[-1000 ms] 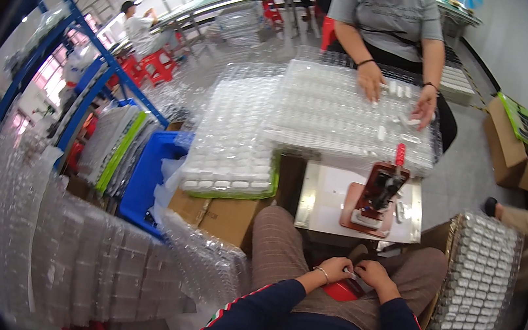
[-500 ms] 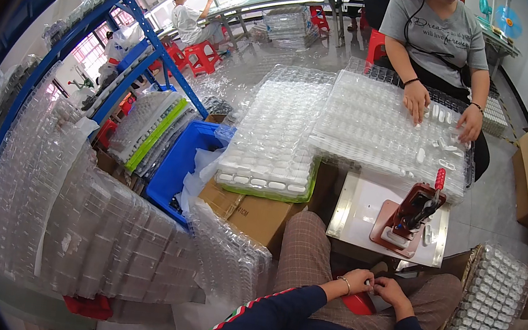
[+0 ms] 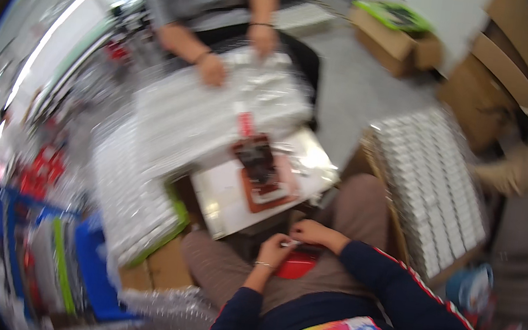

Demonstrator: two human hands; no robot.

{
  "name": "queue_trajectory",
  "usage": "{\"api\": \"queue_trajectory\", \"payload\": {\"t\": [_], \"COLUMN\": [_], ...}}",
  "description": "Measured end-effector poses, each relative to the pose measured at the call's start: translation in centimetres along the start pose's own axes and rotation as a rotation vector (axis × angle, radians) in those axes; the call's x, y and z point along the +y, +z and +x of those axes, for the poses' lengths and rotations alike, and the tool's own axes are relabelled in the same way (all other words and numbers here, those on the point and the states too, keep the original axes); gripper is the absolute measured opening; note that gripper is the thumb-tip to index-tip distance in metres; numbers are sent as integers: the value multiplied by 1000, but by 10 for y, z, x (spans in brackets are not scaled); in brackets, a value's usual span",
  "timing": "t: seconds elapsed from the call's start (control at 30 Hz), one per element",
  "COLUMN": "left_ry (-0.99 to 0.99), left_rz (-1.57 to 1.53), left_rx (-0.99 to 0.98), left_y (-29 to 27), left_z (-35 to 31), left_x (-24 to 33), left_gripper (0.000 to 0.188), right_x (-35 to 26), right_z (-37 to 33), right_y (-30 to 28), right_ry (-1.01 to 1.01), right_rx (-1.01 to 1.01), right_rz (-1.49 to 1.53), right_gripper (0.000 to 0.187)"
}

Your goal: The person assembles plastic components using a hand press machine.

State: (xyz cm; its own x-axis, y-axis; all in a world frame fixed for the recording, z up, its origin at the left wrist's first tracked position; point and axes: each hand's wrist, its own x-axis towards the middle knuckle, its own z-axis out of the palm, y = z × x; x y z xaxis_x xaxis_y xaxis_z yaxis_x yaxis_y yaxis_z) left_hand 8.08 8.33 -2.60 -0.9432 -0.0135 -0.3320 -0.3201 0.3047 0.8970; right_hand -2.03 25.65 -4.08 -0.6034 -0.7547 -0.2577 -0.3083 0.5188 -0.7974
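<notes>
My left hand (image 3: 273, 250) and my right hand (image 3: 310, 232) meet above my lap, both closed, fingertips together. Pinched between them is a small white piece (image 3: 292, 243), too small and blurred to name further. A red seat (image 3: 297, 266) shows between my thighs, just below the hands. Ahead of them stands a brown-red hand press (image 3: 262, 168) with a red-handled lever (image 3: 245, 124). It rests on a white board (image 3: 223, 203) with metal edges.
Clear plastic trays of white pieces (image 3: 180, 125) are stacked beyond the board. A co-worker's hands (image 3: 212, 69) work over them. On my right, a carton holds more filled trays (image 3: 429, 192); another person's arm or leg (image 3: 510, 172) shows beyond. A blue bin (image 3: 96, 270) stands at left.
The view has swung to the right and is blurred, so the shelf has slid toward the left rim and the right-hand carton is fuller in view. My hands stay together over my lap.
</notes>
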Motion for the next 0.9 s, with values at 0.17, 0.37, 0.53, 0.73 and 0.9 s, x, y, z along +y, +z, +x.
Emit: {"api": "queue_trajectory", "payload": {"t": [0.17,0.37,0.53,0.73,0.9], "left_ry": [27,-7,-36,-89,-121], "left_rz": [-37,-330,-360,-334,-133], "left_rx": [75,18,-18,-91,-72], "left_y": [-1,3,-1,2,1], "left_z": [6,12,6,4,8], "left_x": [11,3,8,14,4], "left_gripper": [28,36,35,41,35], "right_x": [-20,-32,-42,-47,-22], "right_z": [-7,-23,-24,-46,-93], "right_y": [-17,-27,-29,-83,-164], "right_ry": [162,15,-73,-63,91], "right_rx": [54,167,240,454,621], "right_rz": [333,218,225,291,828], "right_gripper": [26,34,26,22,13]}}
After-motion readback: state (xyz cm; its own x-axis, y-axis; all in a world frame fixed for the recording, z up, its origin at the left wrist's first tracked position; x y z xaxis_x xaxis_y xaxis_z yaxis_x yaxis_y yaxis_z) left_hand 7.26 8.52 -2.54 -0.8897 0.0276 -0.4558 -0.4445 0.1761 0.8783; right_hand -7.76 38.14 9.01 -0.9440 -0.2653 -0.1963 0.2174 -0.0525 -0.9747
